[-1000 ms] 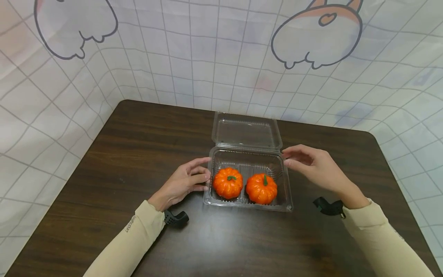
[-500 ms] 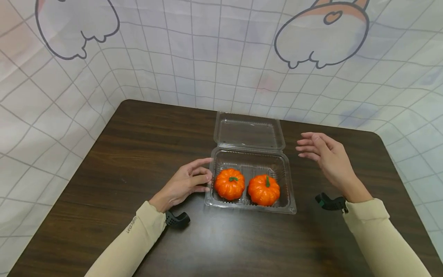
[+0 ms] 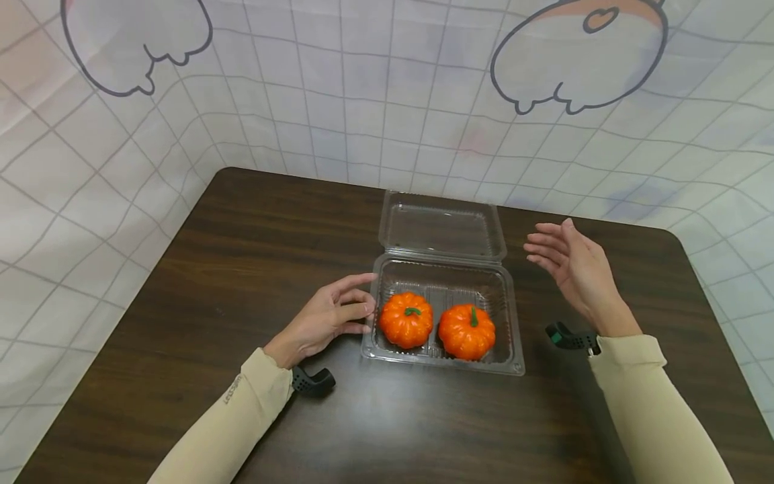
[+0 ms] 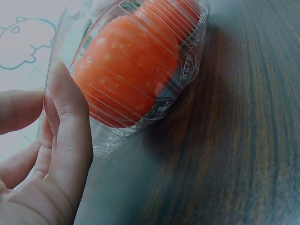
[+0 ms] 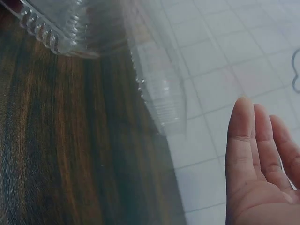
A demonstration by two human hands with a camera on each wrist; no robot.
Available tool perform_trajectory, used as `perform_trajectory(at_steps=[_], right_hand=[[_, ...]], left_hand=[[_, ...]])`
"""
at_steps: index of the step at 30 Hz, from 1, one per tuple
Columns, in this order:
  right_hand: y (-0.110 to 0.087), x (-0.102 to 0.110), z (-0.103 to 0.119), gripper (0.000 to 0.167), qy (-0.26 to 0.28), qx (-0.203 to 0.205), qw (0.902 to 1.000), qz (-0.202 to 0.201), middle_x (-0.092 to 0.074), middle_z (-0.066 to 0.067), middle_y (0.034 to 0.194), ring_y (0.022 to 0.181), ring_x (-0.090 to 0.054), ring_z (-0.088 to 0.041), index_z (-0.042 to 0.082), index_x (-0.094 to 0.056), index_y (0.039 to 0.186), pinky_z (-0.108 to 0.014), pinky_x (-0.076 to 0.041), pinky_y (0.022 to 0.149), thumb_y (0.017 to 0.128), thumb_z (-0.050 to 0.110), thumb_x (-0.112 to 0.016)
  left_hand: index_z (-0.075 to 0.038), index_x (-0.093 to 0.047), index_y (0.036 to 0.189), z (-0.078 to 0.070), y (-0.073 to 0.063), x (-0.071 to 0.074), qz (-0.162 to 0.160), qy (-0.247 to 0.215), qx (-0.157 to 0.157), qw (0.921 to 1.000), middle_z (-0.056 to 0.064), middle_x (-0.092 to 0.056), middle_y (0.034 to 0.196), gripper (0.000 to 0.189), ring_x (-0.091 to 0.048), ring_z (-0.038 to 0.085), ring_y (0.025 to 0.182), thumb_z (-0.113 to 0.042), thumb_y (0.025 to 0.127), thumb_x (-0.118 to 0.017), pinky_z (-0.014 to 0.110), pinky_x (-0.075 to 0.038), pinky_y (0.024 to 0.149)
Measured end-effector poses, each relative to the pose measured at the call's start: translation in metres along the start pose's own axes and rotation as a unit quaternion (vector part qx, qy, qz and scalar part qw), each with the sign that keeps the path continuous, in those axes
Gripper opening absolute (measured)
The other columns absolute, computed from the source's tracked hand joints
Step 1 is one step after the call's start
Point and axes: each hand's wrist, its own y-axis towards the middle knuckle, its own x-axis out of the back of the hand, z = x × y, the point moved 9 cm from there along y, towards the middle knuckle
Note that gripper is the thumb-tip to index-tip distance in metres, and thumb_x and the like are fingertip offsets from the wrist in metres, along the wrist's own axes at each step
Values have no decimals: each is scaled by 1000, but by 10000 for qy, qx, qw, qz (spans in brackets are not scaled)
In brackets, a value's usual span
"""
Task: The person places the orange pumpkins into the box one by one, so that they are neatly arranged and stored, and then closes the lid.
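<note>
A clear plastic clamshell container [image 3: 444, 366] sits on the table with its lid [image 3: 444, 228] laid back on the far side. Two small orange pumpkins with green stems lie inside, a left pumpkin [image 3: 406, 321] and a right pumpkin [image 3: 467, 333]. My left hand [image 3: 329, 314] pinches the container's left rim; in the left wrist view the thumb [image 4: 21, 110] and fingers are on either side of that edge. To the right of the lid and base, my right hand [image 3: 571, 269] is held apart from the container, its fingers [image 5: 241, 140] extended and holding nothing.
The dark wood-grain table [image 3: 242, 249] bears the container. Behind and at both sides hangs a white grid-patterned cloth [image 3: 363, 101] with cartoon animal drawings, close to the table's far edge. Each wrist wears a black strap.
My right hand has come off the container's right side near the hinge and moved right and away, its fingers straightening. The left hand keeps its place at the left rim.
</note>
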Motion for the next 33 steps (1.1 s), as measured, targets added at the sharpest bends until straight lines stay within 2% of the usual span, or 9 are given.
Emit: perform_trajectory(at_steps=[10, 14, 15, 19, 22, 30, 33], right_hand=[[16, 15, -30, 46, 1059, -380, 9936, -80, -71, -2, 123, 115, -71, -16, 10, -64, 132, -24, -59, 98, 105, 46, -53], [21, 17, -41, 53, 1310, -545, 9898, -160, -70, -3, 125, 115, -71, -16, 8, -59, 138, -25, -59, 98, 104, 47, -56], [23, 16, -44, 55, 1318, -578, 9894, -173, -69, -4, 127, 116, -71, -15, 7, -58, 140, -25, -59, 98, 103, 48, -56], [29, 14, -53, 74, 1185, -701, 9903, -210, -62, -5, 136, 117, -70, -13, 2, -34, 158, -23, -58, 98, 105, 50, -51], [33, 12, -58, 82, 1043, -791, 9911, -223, -56, -5, 140, 117, -69, -11, 1, -21, 163, -22, -58, 98, 105, 52, -49], [39, 5, -66, 83, 854, -827, 9929, -72, -61, -1, 134, 118, -69, -10, 0, -22, 163, -22, -57, 99, 104, 53, -49], [42, 2, -67, 84, 633, -760, 9951, 44, -62, -1, 134, 118, -69, -10, -1, -22, 162, -21, -57, 100, 105, 54, -47]], left_hand=[[-16, -40, 158, 0, 0, 0, -28, 46, 35, 10000, 1, -65, 104, 62, -64, 16, 93, -6, 101, -65, 30, -64, 82], [-16, -41, 157, 0, 0, 0, -50, 44, 45, 10000, 1, -65, 104, 62, -64, 16, 93, -6, 101, -64, 30, -64, 81], [-16, -41, 157, 0, 0, 0, -59, 47, 49, 10000, 1, -65, 104, 62, -64, 16, 93, -6, 101, -64, 30, -64, 81], [-16, -41, 157, 1, 1, 1, -64, 48, 52, 10000, 1, -65, 104, 62, -64, 17, 93, -7, 101, -65, 30, -64, 82], [-16, -41, 157, 1, 1, 0, -41, 25, 38, 10000, 2, -65, 105, 62, -64, 17, 93, -7, 101, -66, 30, -64, 82], [-15, -41, 157, 0, 1, 0, -30, -22, 64, 10000, 1, -65, 104, 62, -64, 17, 93, -6, 101, -64, 31, -64, 81], [-15, -40, 157, 0, 1, 0, -28, -45, 71, 10000, 1, -64, 103, 61, -63, 17, 93, -4, 101, -63, 31, -64, 80]])
